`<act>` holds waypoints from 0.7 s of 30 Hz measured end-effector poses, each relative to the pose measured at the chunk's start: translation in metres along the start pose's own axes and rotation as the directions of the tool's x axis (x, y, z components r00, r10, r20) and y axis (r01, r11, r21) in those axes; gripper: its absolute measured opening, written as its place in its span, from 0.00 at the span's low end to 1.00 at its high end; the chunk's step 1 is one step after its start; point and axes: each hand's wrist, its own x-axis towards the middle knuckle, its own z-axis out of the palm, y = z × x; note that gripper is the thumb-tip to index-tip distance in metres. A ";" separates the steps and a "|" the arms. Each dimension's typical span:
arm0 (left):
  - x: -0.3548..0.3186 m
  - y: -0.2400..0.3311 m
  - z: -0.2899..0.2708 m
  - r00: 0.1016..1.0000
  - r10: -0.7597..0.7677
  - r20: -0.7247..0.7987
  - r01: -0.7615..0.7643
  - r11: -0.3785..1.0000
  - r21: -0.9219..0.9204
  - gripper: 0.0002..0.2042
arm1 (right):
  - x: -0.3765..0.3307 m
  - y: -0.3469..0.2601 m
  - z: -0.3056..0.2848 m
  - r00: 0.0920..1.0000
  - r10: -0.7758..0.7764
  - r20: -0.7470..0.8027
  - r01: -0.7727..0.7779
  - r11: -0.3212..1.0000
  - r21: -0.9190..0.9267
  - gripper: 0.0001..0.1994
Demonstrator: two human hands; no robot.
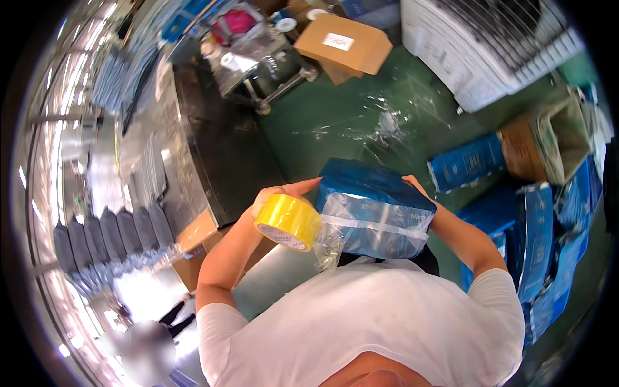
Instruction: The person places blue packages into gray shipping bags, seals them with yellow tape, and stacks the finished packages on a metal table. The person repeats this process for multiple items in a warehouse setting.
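Left hand [274, 197] is closed around a yellow tape roll [288, 221], held against a blue plastic-wrapped bundle [374, 213] at the chest. Right hand [412, 186] is pressed on the bundle's far side. More blue packs [467, 161] are seen farther off on the green floor [335, 122].

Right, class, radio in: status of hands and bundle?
Left hand grips yellow tape roll. Right hand steadies blue wrapped bundle against chest. Nothing in the way.

Bright, left-side glare, fisheye-warped edges.
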 end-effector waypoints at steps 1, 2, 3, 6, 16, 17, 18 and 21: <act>-0.018 0.002 -0.005 0.996 0.070 0.048 -0.070 0.998 0.002 0.42 | 0.017 -0.007 0.016 0.997 0.061 0.049 -0.060 0.998 -0.019 0.22; -0.037 0.007 -0.010 0.987 0.120 0.103 -0.121 0.993 0.005 0.44 | 0.032 -0.014 0.032 0.991 0.107 0.085 -0.105 0.994 -0.028 0.22; -0.054 0.012 -0.017 0.973 0.168 0.157 -0.171 0.985 0.006 0.45 | 0.047 -0.021 0.049 0.981 0.152 0.120 -0.149 0.988 -0.037 0.22; -0.098 0.035 -0.041 0.923 0.266 0.279 -0.263 0.964 -0.051 0.47 | 0.100 -0.035 0.113 0.977 0.182 0.114 -0.167 0.977 -0.134 0.23; -0.253 0.109 -0.035 0.851 0.446 0.277 -0.457 0.889 -0.028 0.43 | 0.268 -0.039 0.293 0.988 0.061 0.143 0.009 0.897 -0.441 0.24; -0.270 0.116 -0.041 0.824 0.486 0.292 -0.507 0.862 -0.004 0.44 | 0.291 -0.038 0.313 0.992 0.076 0.100 -0.028 0.909 -0.415 0.25; -0.288 0.123 -0.047 0.796 0.522 0.307 -0.554 0.832 0.023 0.44 | 0.316 -0.036 0.339 0.987 0.045 0.154 0.031 0.888 -0.460 0.25; -0.331 0.141 -0.058 0.725 0.659 0.202 -0.688 0.673 0.272 0.46 | 0.405 -0.035 0.406 0.930 0.092 0.357 0.095 0.876 -0.473 0.25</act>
